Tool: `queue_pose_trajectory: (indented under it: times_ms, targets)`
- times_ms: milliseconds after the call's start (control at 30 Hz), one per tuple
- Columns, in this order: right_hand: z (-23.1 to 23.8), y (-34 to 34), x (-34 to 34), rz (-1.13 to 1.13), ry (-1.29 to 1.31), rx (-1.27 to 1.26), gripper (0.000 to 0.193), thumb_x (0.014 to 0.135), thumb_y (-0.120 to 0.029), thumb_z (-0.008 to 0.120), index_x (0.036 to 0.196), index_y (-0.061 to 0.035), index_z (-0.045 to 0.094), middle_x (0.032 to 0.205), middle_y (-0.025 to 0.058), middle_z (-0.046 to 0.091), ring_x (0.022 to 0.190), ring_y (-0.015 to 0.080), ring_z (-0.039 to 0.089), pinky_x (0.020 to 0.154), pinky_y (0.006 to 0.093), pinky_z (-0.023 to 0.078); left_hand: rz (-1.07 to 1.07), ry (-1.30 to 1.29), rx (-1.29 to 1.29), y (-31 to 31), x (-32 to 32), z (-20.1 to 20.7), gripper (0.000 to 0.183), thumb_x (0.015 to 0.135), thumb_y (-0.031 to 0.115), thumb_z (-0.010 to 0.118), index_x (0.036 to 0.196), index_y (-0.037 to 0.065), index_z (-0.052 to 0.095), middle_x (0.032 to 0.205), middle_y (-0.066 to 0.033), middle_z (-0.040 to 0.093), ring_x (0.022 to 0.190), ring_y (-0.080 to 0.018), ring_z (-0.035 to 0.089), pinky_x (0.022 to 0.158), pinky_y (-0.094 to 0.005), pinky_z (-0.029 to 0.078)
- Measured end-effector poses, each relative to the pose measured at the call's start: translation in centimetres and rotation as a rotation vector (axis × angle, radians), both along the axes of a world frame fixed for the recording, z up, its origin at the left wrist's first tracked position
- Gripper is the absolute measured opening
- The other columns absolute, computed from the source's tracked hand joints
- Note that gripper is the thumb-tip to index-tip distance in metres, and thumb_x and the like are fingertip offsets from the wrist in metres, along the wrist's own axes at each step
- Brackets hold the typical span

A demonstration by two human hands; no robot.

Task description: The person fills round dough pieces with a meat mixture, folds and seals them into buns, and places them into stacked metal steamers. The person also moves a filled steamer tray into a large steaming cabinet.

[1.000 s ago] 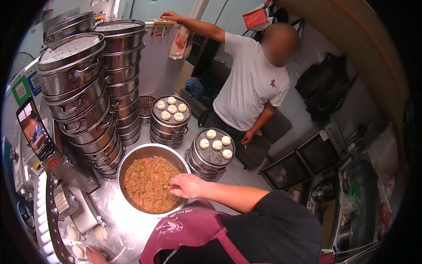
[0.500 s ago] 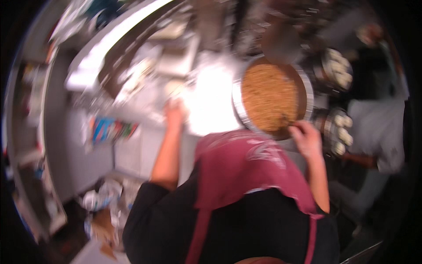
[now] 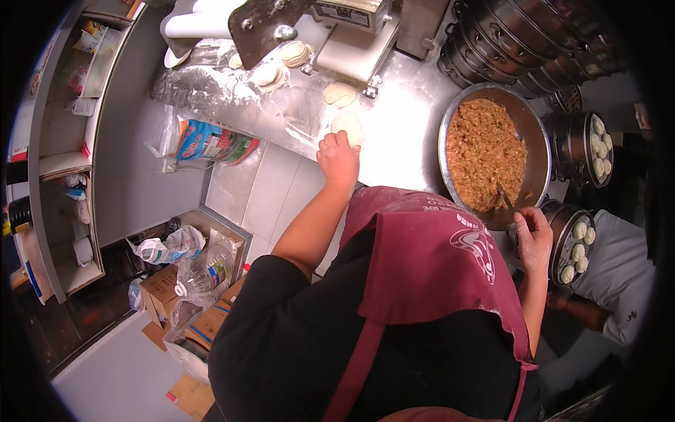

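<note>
At the counter's front edge, my left hand (image 3: 339, 160) has its fingers curled at the near edge of a round, flat dough wrapper (image 3: 347, 124). Another wrapper (image 3: 339, 94) lies just beyond it. To the right stands a large steel bowl (image 3: 543, 151) of orange-brown minced filling (image 3: 485, 151). My right hand (image 3: 532, 235), dusted with white, is at the bowl's near rim. It grips a thin, flat filling spatula (image 3: 505, 197) whose blade dips into the filling; the fingers cover its handle.
Stacked wrappers (image 3: 271, 74) sit on the floury steel counter (image 3: 408, 133), near a scale (image 3: 355, 53). Stacked steamers (image 3: 492, 49) stand behind the bowl. Two steamer trays (image 3: 601, 148) (image 3: 578, 246) hold white buns at right, beside another person's pale sleeve (image 3: 619, 274). Boxes (image 3: 160, 290) lie lower left.
The view has swung, so counter and bowl appear farther right, and the picture is sharper. My left hand remains at a wrapper and my right at the bowl's near rim.
</note>
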State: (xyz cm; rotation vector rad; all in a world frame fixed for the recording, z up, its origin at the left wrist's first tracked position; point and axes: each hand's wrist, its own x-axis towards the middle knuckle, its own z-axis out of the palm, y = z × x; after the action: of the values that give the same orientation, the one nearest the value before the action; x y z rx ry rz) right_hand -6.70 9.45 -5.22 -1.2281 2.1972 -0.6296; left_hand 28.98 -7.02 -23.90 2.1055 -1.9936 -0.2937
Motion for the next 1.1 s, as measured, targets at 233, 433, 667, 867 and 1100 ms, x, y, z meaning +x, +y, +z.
queue_pose_trajectory:
  times_ms: [233, 433, 667, 867, 1100]
  targets:
    - [-0.7, 0.3, -0.3, 0.025, 0.005, -0.032, 0.018, 0.087, -0.015, 0.068, 0.095, 0.0001, 0.062, 0.077, 0.0038, 0.06, 0.071, 0.0115, 0.055, 0.069, 0.0261, 0.046, -0.034, -0.025, 0.084, -0.5, 0.2, 0.4, 0.032, 0.078, 0.025, 0.072, 0.099, 0.009, 0.056, 0.106, -0.0113, 0.054, 0.105, -0.0316, 0.05, 0.086, -0.0458, 0.041]
    - [-1.4, 0.6, -0.5, -0.01, -0.027, 0.008, 0.018, 0.087, -0.015, 0.068, 0.094, 0.0001, 0.062, 0.075, 0.0042, 0.059, 0.07, 0.0119, 0.055, 0.069, 0.0263, 0.047, -0.072, -0.039, 0.006, -0.1, 0.0, -0.4, 0.03, 0.078, 0.024, 0.071, 0.1, 0.011, 0.057, 0.107, -0.0097, 0.055, 0.104, -0.0314, 0.05, 0.086, -0.0455, 0.041]
    - [-1.8, 0.7, -0.3, -0.004, -0.015, 0.019, 0.019, 0.087, -0.016, 0.068, 0.094, 0.0001, 0.062, 0.076, 0.0051, 0.061, 0.07, 0.0117, 0.056, 0.068, 0.0268, 0.047, -0.16, -0.021, -0.16, 0.1, 1.0, -1.5, 0.026, 0.078, 0.023, 0.071, 0.098, 0.013, 0.059, 0.105, -0.0071, 0.056, 0.101, -0.0297, 0.051, 0.085, -0.0441, 0.04]
    - [-1.7, 0.6, -0.1, 0.003, -0.012, 0.031, 0.019, 0.087, -0.016, 0.068, 0.094, 0.0001, 0.062, 0.076, 0.0049, 0.061, 0.07, 0.0115, 0.056, 0.068, 0.0267, 0.047, -0.176, 0.017, -0.204, -0.1, 0.9, -1.8, 0.022, 0.076, 0.02, 0.071, 0.093, 0.013, 0.059, 0.098, -0.0075, 0.058, 0.096, -0.0299, 0.053, 0.082, -0.0436, 0.041]
    - [-1.9, 0.7, 0.0, -0.022, -0.017, 0.048, 0.02, 0.086, -0.018, 0.069, 0.094, -0.0006, 0.063, 0.077, 0.0065, 0.062, 0.071, 0.0141, 0.058, 0.069, 0.0279, 0.047, -0.289, -0.027, -0.218, -0.6, 1.4, -2.6, 0.016, 0.073, 0.016, 0.068, 0.083, 0.01, 0.057, 0.09, -0.0097, 0.059, 0.088, -0.0327, 0.056, 0.074, -0.0453, 0.045]
